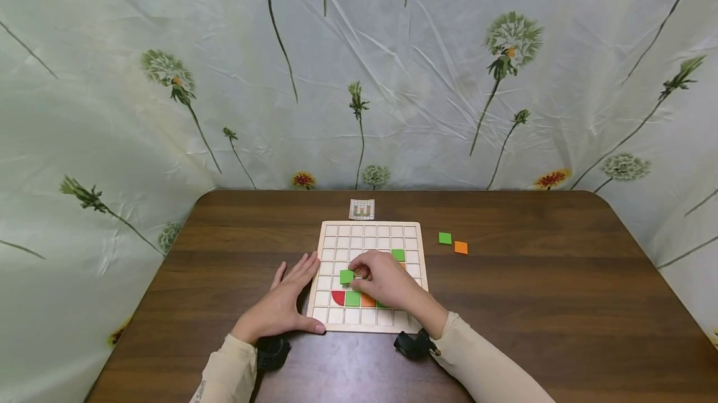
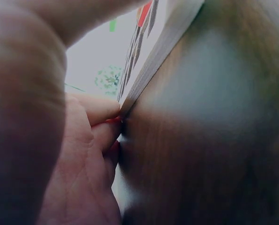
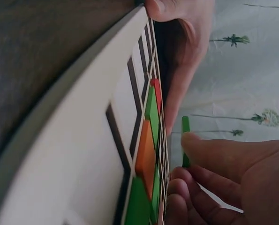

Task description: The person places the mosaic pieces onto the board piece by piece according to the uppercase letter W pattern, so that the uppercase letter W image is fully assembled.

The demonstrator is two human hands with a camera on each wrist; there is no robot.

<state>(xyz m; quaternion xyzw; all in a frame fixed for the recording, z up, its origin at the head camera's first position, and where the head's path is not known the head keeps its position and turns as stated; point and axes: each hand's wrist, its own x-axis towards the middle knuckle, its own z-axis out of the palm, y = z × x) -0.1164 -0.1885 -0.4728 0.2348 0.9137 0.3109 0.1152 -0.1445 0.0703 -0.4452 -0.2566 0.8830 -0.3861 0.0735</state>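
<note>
A pale wooden grid board [image 1: 370, 225] lies on the table. Its left edge is steadied by my left hand [image 1: 283, 303], fingers spread along the side and thumb at the near corner; the left wrist view shows fingertips against the board's edge [image 2: 160, 56]. My right hand [image 1: 389, 278] pinches a square green tile [image 1: 346, 276] between thumb and fingers; the right wrist view shows this tile [image 3: 185, 124] edge-on, apart from the board. In a near row sit a red quarter-circle tile [image 1: 339, 298], a green tile [image 1: 353, 298], an orange tile [image 1: 368, 299] and another green one, partly hidden.
Farther up the board lies a green tile [image 1: 398, 255], with an orange one partly covered below it. Right of the board, a loose green tile [image 1: 445, 238] and orange tile [image 1: 461, 248] rest on the brown table [image 1: 538, 303]. A small pattern card [image 1: 361, 209] lies behind the board.
</note>
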